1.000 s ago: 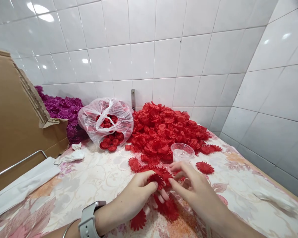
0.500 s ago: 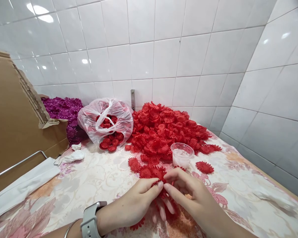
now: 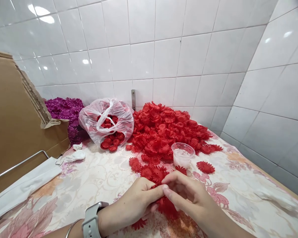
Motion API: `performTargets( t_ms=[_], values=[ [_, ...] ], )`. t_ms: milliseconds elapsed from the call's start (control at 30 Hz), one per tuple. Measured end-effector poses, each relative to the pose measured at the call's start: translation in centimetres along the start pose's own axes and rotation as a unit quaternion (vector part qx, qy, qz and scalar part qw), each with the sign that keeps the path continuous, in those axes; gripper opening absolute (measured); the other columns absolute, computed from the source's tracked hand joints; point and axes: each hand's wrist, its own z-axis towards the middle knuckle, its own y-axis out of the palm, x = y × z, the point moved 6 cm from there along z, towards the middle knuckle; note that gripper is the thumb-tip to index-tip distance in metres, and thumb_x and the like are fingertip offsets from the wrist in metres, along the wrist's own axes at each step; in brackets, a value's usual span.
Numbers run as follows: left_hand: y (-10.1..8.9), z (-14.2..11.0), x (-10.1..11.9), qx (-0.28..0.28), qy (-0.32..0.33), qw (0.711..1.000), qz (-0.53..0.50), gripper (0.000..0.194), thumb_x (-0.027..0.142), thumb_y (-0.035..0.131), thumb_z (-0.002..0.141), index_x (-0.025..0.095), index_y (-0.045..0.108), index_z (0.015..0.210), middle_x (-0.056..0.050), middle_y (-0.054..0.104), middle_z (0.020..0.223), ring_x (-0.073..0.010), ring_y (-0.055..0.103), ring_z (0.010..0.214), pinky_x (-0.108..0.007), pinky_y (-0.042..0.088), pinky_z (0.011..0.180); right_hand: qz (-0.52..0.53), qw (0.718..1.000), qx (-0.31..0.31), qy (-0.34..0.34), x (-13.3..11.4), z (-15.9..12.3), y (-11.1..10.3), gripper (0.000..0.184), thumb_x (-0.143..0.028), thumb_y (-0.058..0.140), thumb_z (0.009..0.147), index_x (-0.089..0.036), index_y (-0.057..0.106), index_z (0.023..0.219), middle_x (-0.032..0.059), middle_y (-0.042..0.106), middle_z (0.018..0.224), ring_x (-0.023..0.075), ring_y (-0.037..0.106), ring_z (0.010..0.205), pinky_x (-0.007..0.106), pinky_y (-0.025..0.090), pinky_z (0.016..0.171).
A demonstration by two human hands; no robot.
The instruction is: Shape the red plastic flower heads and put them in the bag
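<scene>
In the head view, my left hand [image 3: 135,201] is closed around a red fabric flower [image 3: 154,187], whose edge shows between thumb and forefinger. My right hand [image 3: 191,195] is closed, its thumb and fingertip meeting at my left thumb tip. What lies between those right fingertips is hidden. Below my hands is a blurred patch of red petals [image 3: 167,207]; I cannot tell whether it is held or lying on the table. Loose red flowers [image 3: 147,172] lie just beyond my hands, in front of a large red flower pile [image 3: 161,127].
A clear plastic cup [image 3: 182,155] with whitish contents stands by the pile. Left of it sits a plastic bag [image 3: 89,115] of red flowers, then purple flowers [image 3: 66,109]. A cardboard box [image 3: 17,109] stands at left on the floral tablecloth [image 3: 101,168], with white tiled wall behind.
My left fingers, spread below the flower before, are now curled in and mostly hidden. My thumbs have come together, and my right hand has shifted slightly. The view has barely moved.
</scene>
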Motion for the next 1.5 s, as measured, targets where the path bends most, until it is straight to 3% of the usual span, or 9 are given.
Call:
performTargets(
  t_ms=[200,400,600,767,1033,1167,1300,1500],
  values=[
    [0.1,-0.2,0.6,0.001,-0.019,1.0,0.021,0.051,0.052,0.041,0.081,0.017,0.04,0.044,0.007,0.035,0.034,-0.005,0.03,0.031,-0.02,0.02,0.034,0.051,0.998,-0.029,-0.014,0.1,0.3,0.1,0.015,-0.033,0.057,0.08,-0.02,0.049,0.083,0.001,0.061,0.076,0.0164,0.059,0.071,0.028,0.044,0.063],
    [0.2,-0.3,1.1,0.009,-0.003,1.0,0.028,0.038,0.044,0.036,0.084,0.017,0.045,0.059,0.006,0.047,0.046,-0.0066,0.04,0.042,-0.018,0.031,0.042,0.034,0.998,0.054,-0.018,0.2,0.4,-1.0,0.013,-0.033,0.054,0.081,-0.02,0.051,0.084,-0.0022,0.053,0.072,0.014,0.057,0.066,0.027,0.045,0.061],
    [0.0,0.0,0.4,0.003,0.03,0.999,0.038,0.048,0.051,0.04,0.083,0.017,0.042,0.049,0.007,0.034,0.036,-0.0054,0.029,0.033,-0.021,0.019,0.036,-0.029,0.996,0.068,-0.048,-0.8,-0.1,-0.8,0.014,-0.033,0.053,0.081,-0.02,0.057,0.078,0.0007,0.058,0.071,0.0158,0.055,0.066,0.027,0.044,0.059],
    [-0.2,0.1,-0.1,0.015,0.017,1.0,0.012,0.056,0.057,0.04,0.081,0.018,0.037,0.042,0.008,0.029,0.032,-0.0042,0.023,0.031,-0.022,0.013,0.036,0.037,0.995,0.075,-0.045,-0.6,-0.2,-0.6,0.012,-0.031,0.059,0.077,-0.02,0.055,0.077,0.0001,0.058,0.07,0.015,0.056,0.066,0.026,0.045,0.059],
    [0.2,-0.1,-0.1,0.002,0.024,0.999,0.035,0.059,0.061,0.039,0.08,0.017,0.038,0.04,0.007,0.029,0.033,-0.0044,0.023,0.031,-0.022,0.014,0.035,0.123,0.992,-0.008,0.023,0.8,0.1,0.7,0.019,-0.034,0.064,0.073,-0.018,0.056,0.072,-0.0016,0.06,0.059,0.0113,0.053,0.051,0.022,0.04,0.048],
    [0.3,-0.3,0.2,-0.007,0.032,0.998,0.052,0.06,0.064,0.037,0.078,0.017,0.037,0.041,0.006,0.031,0.035,-0.0045,0.025,0.032,-0.022,0.015,0.035,0.03,1.0,-0.007,-0.001,-0.3,-0.1,0.3,0.011,-0.027,0.059,0.075,-0.018,0.061,0.071,0.0005,0.063,0.064,0.0145,0.058,0.059,0.024,0.043,0.055],
    [0.6,-0.4,0.7,-0.042,0.037,0.996,0.074,0.056,0.058,0.035,0.083,0.017,0.04,0.045,0.006,0.033,0.036,-0.005,0.027,0.033,-0.02,0.017,0.034,-0.077,0.997,-0.003,-0.029,-0.9,-0.5,0.2,0.012,-0.022,0.052,0.078,-0.019,0.057,0.067,0.0,0.062,0.062,0.0143,0.057,0.059,0.023,0.04,0.052],
    [0.9,-0.4,1.2,-0.073,0.003,0.996,0.042,0.046,0.05,0.043,0.082,0.014,0.053,0.054,0.005,0.045,0.044,-0.004,0.034,0.032,-0.017,0.024,0.034,0.11,0.993,-0.033,0.016,0.5,-0.2,1.1,0.011,-0.024,0.05,0.079,-0.021,0.043,0.07,-0.0022,0.061,0.057,0.014,0.058,0.057,0.025,0.044,0.055]
  ],
)
